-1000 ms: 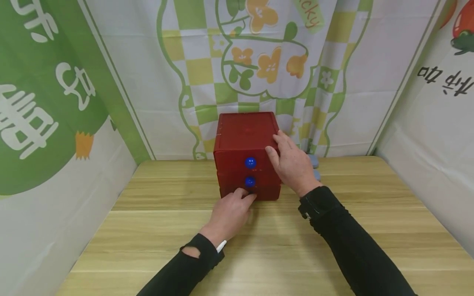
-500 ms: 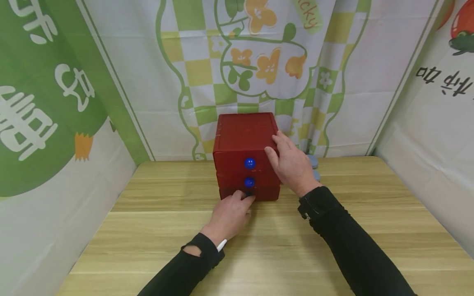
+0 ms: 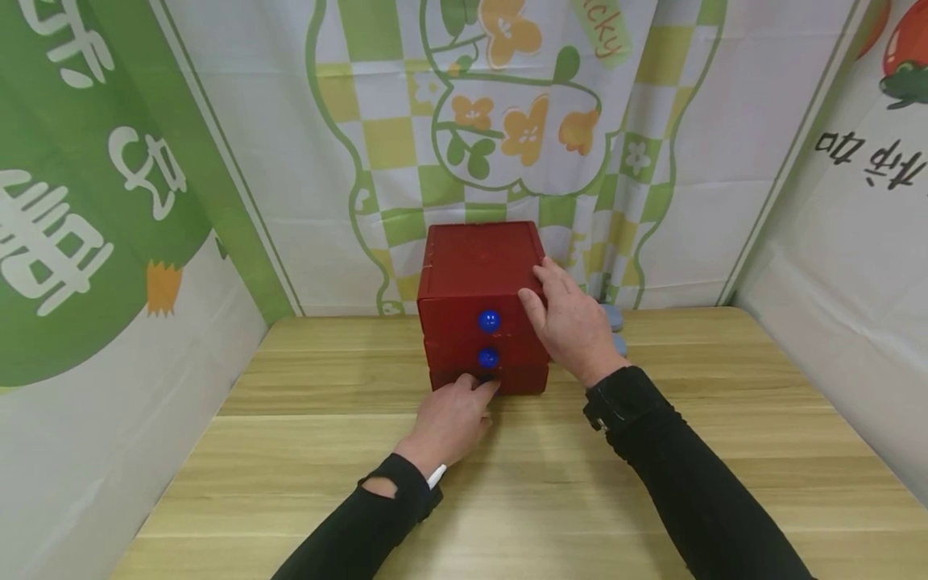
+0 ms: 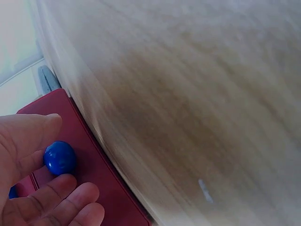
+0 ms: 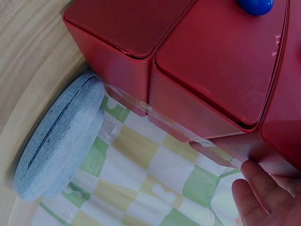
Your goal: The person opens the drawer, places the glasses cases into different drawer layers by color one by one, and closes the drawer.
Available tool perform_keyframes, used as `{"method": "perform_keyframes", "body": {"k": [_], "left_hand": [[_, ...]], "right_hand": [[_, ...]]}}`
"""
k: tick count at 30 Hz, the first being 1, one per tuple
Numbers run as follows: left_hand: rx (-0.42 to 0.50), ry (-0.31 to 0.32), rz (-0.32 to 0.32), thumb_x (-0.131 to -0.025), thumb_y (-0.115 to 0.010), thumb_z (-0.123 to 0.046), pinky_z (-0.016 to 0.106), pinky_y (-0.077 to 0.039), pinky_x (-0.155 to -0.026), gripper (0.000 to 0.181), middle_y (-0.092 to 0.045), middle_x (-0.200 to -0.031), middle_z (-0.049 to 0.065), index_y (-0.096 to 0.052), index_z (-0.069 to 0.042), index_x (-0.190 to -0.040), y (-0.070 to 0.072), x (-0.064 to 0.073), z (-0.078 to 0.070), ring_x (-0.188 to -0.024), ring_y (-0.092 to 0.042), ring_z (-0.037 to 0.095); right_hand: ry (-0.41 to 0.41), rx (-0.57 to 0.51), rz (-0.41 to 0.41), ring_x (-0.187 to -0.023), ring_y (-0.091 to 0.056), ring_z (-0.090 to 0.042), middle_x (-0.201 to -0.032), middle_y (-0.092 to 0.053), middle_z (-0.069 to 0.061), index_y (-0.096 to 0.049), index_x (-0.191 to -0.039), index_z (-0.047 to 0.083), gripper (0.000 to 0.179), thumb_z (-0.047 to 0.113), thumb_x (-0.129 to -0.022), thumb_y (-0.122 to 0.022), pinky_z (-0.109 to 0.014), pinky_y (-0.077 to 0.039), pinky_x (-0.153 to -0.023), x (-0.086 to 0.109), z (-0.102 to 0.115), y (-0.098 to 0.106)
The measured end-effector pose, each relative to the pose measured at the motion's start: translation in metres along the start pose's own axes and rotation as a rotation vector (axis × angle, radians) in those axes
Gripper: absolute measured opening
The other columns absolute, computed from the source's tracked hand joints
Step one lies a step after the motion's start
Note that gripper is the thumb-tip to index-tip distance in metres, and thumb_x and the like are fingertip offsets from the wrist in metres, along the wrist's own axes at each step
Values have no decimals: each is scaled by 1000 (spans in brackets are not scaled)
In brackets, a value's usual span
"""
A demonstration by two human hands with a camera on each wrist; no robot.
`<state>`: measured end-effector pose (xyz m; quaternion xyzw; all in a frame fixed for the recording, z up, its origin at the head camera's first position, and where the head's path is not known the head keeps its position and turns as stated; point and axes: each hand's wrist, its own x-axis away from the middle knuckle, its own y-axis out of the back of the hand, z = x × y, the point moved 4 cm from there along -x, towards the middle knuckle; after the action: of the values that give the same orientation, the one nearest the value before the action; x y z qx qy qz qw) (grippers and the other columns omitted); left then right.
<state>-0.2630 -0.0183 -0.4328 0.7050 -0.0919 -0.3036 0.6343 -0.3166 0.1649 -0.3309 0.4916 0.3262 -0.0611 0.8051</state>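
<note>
A dark red three-tier drawer box (image 3: 482, 262) stands near the back of the table, with a round blue knob on each front. In the head view the top knob (image 3: 489, 321) and middle knob (image 3: 488, 358) show; my left hand (image 3: 451, 419) covers the bottom one. The left wrist view shows the fingers of this hand curled around the bottom blue knob (image 4: 60, 157), fingertips beside it. My right hand (image 3: 576, 326) rests against the box's upper right edge and side, fingers fairly straight. In the right wrist view its fingertips touch the red side. All drawers look flush.
Blue-grey fabric-covered rounded things (image 5: 61, 136) lie behind the box on its right, partly hidden by my right hand in the head view. A patterned curtain (image 3: 391, 145) hangs right behind the box. The wooden table (image 3: 304, 451) extends toward me.
The left wrist has shifted very slightly, with the hand staying at the bottom knob. The right hand, the box and its drawers look the same.
</note>
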Motion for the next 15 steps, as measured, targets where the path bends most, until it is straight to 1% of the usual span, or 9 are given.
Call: {"method": "perform_keyframes", "body": {"k": [7,12,15], "left_hand": [[5,0,-12,-88,-85,-27,36,-60,-69,53,-70,-103,10,-67,-14,-136,0,0,-1,-86,-69,24],[7,10,-11,-88,-85,-27,37,-60,-69,53,-70,-103,10,-67,-12,-136,1,0,-3,-86,-70,24],[4,16,-10,-88,-85,-27,37,-61,-69,53,-70,-102,11,-67,-12,-136,1,0,-4,-85,-70,25]], "right_hand": [[1,-1,-1,-135,-58,-39,-161,-45,-21,-49,-152,-2,60,41,-110,-49,-56,-55,-100,0,0,0],[2,0,-5,-133,-60,-40,-161,-45,-21,-49,-152,-2,60,41,-110,-50,-56,-56,-99,0,0,0],[0,1,-6,-135,-59,-39,-161,-45,-20,-49,-152,-2,60,41,-110,-50,-56,-55,-100,0,-1,-1]]}}
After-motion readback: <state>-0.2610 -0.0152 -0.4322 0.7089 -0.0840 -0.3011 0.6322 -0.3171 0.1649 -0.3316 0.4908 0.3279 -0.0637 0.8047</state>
